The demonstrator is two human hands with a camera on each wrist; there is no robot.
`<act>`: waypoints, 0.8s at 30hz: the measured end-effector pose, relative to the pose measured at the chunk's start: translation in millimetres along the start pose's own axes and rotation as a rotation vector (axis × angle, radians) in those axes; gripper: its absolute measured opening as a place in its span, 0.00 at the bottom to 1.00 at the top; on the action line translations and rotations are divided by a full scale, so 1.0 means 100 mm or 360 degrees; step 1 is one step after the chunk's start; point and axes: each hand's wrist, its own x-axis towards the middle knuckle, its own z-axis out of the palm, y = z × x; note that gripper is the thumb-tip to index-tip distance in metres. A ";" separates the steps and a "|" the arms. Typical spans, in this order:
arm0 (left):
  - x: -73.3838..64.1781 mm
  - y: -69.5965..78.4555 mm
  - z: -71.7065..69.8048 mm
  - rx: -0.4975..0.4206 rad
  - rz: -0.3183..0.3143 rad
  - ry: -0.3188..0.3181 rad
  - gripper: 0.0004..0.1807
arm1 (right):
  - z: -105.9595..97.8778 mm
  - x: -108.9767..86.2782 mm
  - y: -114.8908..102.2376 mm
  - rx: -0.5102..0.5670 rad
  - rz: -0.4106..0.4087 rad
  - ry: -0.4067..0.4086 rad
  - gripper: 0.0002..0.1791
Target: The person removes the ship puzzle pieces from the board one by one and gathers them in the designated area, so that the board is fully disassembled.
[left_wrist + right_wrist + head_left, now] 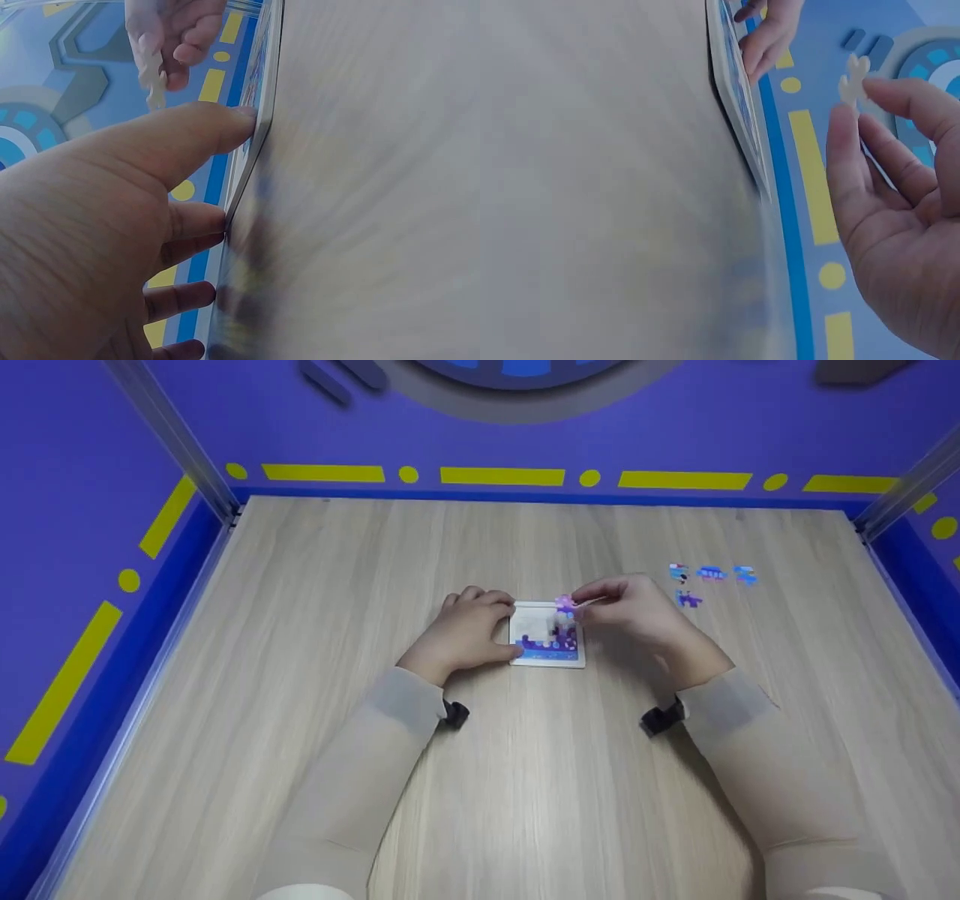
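A small square puzzle tray point(547, 665) with a white rim lies on the table, its lower and right parts filled with purple and blue puzzle pieces. My left hand point(469, 630) rests at the tray's left side. In the left wrist view its thumb point(217, 131) lies on the rim, and its other fingers extend down beside the tray. My right hand point(637, 611) pinches a pink and purple puzzle piece point(565, 603) between thumb and fingertips, over the tray's top right corner. The right wrist view shows the pale back of this piece point(853, 79), held above the tray.
Several loose puzzle pieces point(711, 573) lie on the wooden table point(510, 780) to the right, beyond my right hand. A blue-purple wall point(510, 435) with yellow marks stands behind the table, and similar panels rise at both sides.
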 end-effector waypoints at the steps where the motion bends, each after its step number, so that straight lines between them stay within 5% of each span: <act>1: 0.00 0.00 0.01 -0.0001 0.0003 0.0003 0.41 | -0.04 -0.02 0.03 0.0012 0.0017 -0.0004 0.22; 15: 0.01 -0.01 0.02 -0.0006 -0.0008 -0.0003 0.42 | -0.57 -0.22 0.42 0.0257 0.0120 0.0157 0.24; 24: -0.01 0.00 0.01 -0.0022 -0.0002 -0.0002 0.41 | -0.91 -0.39 0.51 0.1195 -0.0105 0.0156 0.19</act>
